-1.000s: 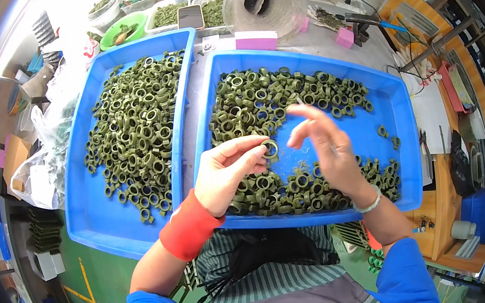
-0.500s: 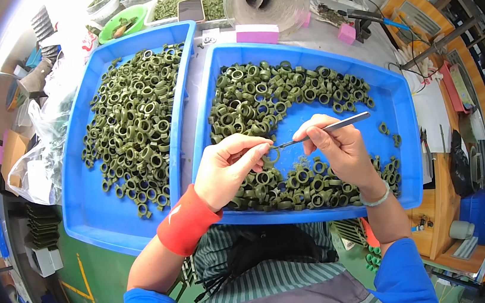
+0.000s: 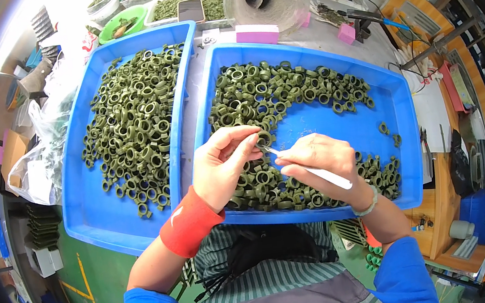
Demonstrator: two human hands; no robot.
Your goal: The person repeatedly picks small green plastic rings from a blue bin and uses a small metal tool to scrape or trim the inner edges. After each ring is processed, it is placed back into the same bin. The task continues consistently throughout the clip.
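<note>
Now two blue trays: left tray (image 3: 82, 211) and right tray (image 3: 399, 133) side by side on the tabletop (image 3: 197, 73), both heaped with olive-green rings too many to count. One ring (image 3: 264, 139) pinched between thumb and fingers of the left hand (image 3: 223, 165), above the right tray's near pile. One slim white-handled tool (image 3: 310, 170) gripped in the fingers of the right hand (image 3: 318, 158), tip touching that ring. One red wristband (image 3: 189, 222) on the left wrist, one bead bracelet (image 3: 369, 204) on the right. Compared with half a second earlier: tool swung from pointing up-right to lying down-right across the hand, hands closer together.
</note>
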